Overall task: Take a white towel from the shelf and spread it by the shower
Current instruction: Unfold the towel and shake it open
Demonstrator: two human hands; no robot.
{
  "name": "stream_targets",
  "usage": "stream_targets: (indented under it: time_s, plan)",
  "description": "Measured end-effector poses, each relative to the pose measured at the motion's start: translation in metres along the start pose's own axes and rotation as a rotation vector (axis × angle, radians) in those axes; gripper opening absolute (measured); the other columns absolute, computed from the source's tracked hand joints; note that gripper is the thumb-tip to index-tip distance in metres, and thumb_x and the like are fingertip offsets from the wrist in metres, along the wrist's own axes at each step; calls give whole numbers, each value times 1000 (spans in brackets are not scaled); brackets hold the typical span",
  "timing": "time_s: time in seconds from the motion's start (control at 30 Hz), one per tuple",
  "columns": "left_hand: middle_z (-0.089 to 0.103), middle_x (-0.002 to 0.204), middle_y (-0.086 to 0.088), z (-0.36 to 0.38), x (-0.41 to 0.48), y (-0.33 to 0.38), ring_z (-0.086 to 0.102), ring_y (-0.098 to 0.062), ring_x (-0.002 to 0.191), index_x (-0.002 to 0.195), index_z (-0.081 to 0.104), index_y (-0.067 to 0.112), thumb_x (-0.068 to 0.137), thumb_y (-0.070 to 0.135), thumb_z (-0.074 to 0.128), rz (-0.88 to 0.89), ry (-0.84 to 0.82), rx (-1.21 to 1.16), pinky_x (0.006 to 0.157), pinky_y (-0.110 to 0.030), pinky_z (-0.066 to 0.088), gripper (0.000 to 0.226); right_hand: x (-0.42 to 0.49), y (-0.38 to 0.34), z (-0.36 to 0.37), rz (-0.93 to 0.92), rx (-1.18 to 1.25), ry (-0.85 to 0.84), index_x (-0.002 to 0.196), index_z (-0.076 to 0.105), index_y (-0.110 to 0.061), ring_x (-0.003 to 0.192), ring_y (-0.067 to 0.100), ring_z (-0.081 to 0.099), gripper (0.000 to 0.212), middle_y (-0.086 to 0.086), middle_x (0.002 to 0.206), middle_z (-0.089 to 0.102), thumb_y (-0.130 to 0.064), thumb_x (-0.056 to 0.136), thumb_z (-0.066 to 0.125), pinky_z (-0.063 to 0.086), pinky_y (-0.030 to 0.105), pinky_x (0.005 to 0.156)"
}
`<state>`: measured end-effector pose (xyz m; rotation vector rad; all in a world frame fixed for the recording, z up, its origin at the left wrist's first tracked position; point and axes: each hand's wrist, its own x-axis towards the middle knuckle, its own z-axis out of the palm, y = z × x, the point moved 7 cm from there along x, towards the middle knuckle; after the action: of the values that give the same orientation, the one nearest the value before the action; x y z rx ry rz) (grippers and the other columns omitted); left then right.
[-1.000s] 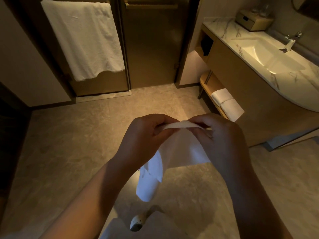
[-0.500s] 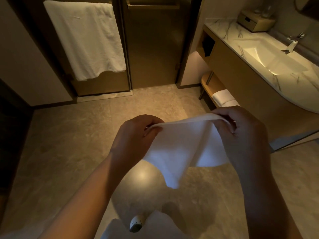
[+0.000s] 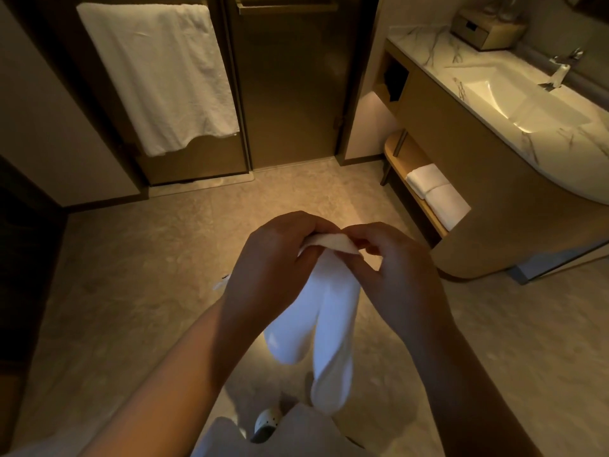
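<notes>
Left hand (image 3: 273, 278), right hand (image 3: 395, 282) seemingly pinch dangling towel (image 3: 324, 311).

left hand (image 3: 273, 275), right hand (image 3: 398, 278), both pinching

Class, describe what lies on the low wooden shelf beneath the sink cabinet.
Two folded white towels lie side by side on the shelf. The cabinet covers its inner part, hiding anything deeper.

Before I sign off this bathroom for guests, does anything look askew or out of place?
The hanging towel on the glass door: its bottom hem dips unevenly, lower at the left. The folded towels on the shelf lie neat. The left hand and right hand pinch a bunched white towel.
</notes>
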<state>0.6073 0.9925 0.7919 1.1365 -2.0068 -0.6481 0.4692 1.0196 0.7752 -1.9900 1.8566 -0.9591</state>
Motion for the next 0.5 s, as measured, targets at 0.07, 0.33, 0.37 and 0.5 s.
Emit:
stream_targets:
  time_s: [0.07,0.33,0.37,0.5]
  plan:
    - [70,92,9,-4,-1,-1,60,-3,87,99,70,21,80,11,54,11,31,15,73,-24,49,26,0,-3,1,-10,1,24,104,66,-27,78,-9,52,17,-24,92,56,-30,88,62,41,6,70]
    - [62,95,22,-15,-7,-25,58,-3,91,105,64,33,80,32,55,-59,15,85,74,-20,46,26,-1,-15,-11,-86,96,134,99,65,-21,85,-5,56,13,-21,91,57,-16,87,64,47,10,69]
    - [60,91,23,-15,-8,-30,57,-5,89,103,64,34,80,33,55,-80,-5,102,72,-20,45,25,-1,-15,-15,-99,110,153,99,65,-21,86,-3,57,14,-19,91,58,-15,87,64,48,12,70]
    - [61,84,26,-19,-10,-43,59,0,84,97,60,42,73,30,52,-165,-15,54,67,-21,44,28,0,-11,-30,-113,104,200,99,65,-21,89,-3,57,14,-18,92,59,-14,86,63,48,10,71]
